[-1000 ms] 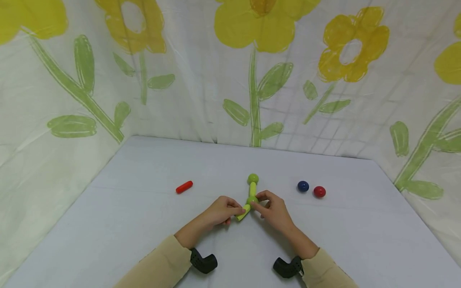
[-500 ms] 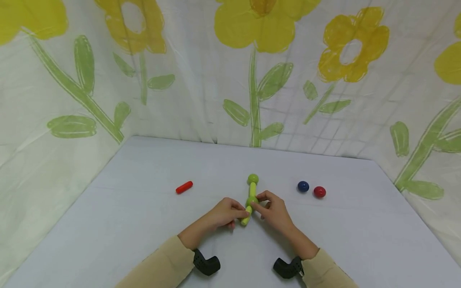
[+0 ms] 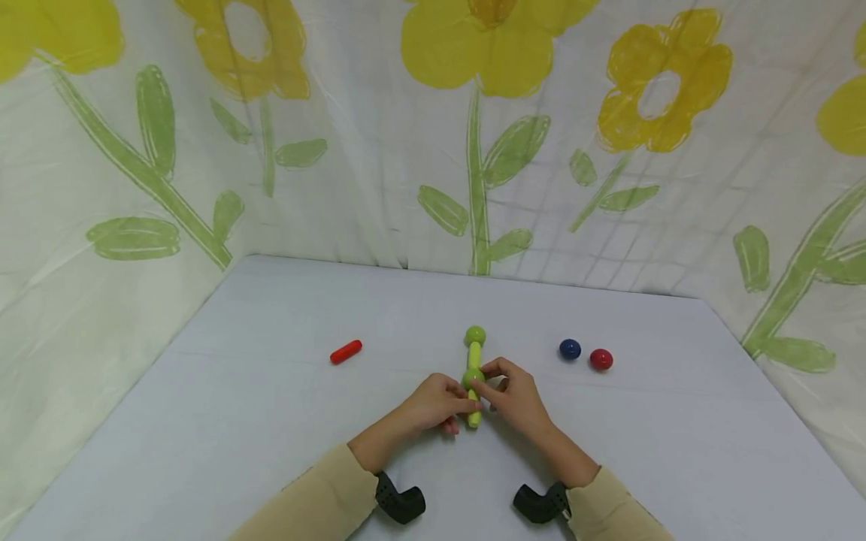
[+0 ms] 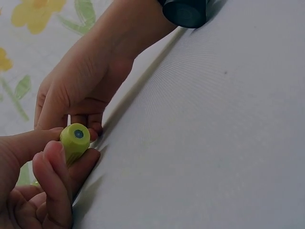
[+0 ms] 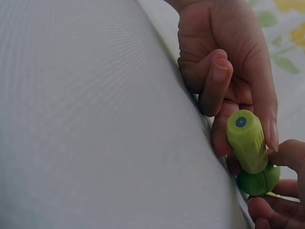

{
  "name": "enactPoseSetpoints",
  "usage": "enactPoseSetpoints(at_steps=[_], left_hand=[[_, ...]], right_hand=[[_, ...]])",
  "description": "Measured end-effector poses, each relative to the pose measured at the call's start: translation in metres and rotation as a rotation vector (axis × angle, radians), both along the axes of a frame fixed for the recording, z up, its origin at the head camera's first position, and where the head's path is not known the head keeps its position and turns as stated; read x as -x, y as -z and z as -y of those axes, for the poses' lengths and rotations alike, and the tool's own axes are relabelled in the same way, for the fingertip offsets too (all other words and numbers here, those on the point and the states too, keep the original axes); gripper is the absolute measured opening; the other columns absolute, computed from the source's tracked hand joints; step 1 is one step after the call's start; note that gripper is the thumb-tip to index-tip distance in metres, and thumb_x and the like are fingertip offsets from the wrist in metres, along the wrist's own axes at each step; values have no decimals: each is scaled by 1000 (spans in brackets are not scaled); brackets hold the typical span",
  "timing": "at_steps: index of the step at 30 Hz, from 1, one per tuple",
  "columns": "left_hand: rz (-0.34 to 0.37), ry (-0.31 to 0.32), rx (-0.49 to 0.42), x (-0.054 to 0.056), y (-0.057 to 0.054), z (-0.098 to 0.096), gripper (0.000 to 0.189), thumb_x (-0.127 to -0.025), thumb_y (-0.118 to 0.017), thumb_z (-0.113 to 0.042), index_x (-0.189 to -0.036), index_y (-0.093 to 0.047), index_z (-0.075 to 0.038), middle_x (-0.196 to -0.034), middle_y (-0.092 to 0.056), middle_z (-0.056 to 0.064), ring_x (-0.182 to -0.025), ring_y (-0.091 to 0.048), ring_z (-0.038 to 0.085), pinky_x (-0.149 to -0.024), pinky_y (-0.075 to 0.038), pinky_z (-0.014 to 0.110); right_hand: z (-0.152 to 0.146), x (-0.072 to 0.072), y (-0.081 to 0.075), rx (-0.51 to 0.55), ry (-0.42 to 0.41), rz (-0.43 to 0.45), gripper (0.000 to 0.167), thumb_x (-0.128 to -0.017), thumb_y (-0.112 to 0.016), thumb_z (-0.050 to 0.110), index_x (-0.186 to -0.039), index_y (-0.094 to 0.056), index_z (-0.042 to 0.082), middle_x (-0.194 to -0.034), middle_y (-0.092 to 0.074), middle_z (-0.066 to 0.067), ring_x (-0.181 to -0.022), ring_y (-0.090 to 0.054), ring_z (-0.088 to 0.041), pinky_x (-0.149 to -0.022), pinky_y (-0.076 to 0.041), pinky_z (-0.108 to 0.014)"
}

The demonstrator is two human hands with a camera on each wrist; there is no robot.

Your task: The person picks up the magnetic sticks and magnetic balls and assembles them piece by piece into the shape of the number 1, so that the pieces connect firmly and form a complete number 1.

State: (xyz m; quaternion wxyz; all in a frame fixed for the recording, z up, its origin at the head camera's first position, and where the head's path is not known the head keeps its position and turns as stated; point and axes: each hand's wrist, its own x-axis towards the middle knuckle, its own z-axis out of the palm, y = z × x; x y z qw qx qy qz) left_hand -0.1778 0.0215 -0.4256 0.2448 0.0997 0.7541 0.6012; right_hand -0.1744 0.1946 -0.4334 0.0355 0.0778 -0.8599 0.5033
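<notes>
In the head view, a yellow-green rod (image 3: 473,419) lies in line with a green ball (image 3: 473,378), another yellow-green rod (image 3: 474,356) and a far green ball (image 3: 476,335). My left hand (image 3: 434,403) pinches the near rod between thumb and fingers. The near ball is pinched by my right hand (image 3: 518,398), partly covering it. Seen end-on in the left wrist view, the ribbed near rod (image 4: 75,139) has a dark round tip, likely a magnet. The right wrist view shows this rod (image 5: 249,145) against the ball (image 5: 257,182).
A red rod (image 3: 346,352) lies to the left on the pale table (image 3: 271,421). A dark blue ball (image 3: 570,349) and a red ball (image 3: 601,359) sit to the right. Behind the table hangs a flower-printed cloth (image 3: 379,188).
My left hand has swung the near rod rightward, from a slant toward the lower left to straight in line with the other pieces. The right hand has stayed on the ball.
</notes>
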Motion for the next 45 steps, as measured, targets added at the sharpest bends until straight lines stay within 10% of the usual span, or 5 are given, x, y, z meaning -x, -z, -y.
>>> enactPoseSetpoints(at_steps=[45], left_hand=[[-10, 21, 38, 3, 5, 4, 20, -88, -73, -17, -83, -67, 1, -57, -56, 0, -40, -51, 7, -42, -43, 18]], right_hand=[[5, -3, -1, -90, 13, -94, 19, -85, -76, 11, -100, -66, 4, -95, -69, -10, -52, -54, -9, -47, -45, -23]])
